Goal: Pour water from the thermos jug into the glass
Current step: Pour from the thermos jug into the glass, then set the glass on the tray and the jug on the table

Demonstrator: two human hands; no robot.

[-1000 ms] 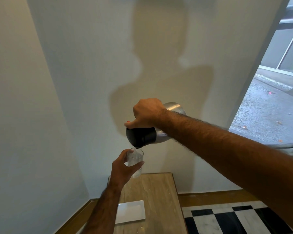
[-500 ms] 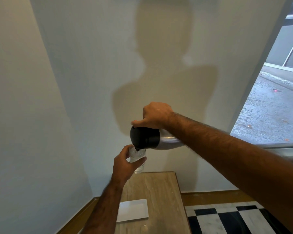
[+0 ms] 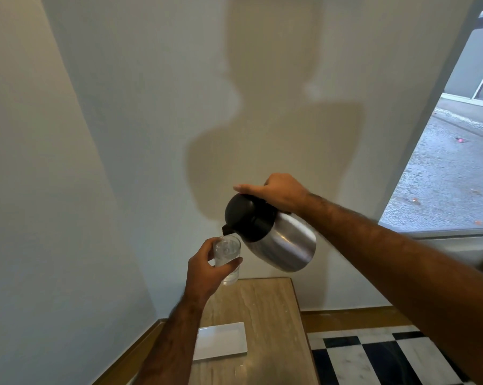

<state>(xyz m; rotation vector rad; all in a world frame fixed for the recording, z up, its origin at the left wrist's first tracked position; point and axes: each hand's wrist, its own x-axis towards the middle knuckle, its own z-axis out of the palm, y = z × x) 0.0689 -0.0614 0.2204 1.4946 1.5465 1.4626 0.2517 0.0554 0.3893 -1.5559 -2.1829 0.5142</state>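
Note:
A steel thermos jug [image 3: 283,243] with a black top hangs tilted to the left in the air. My right hand [image 3: 276,191] grips its handle from above, thumb on the lid. The jug's black spout sits just over the rim of a clear glass [image 3: 227,255] holding water. My left hand [image 3: 204,269] is wrapped around the glass, holding it upright above the far end of the table.
A narrow beige stone table [image 3: 262,323] stands against the white wall, with a white rectangular plate [image 3: 221,340] on it and another glass rim at the bottom edge. A black-and-white checkered floor [image 3: 373,354] lies to the right, below an open doorway.
The jug has swung from nearly horizontal to a less steep tilt, its steel base dropping lower. Both hands with jug and glass have stayed in roughly the same place.

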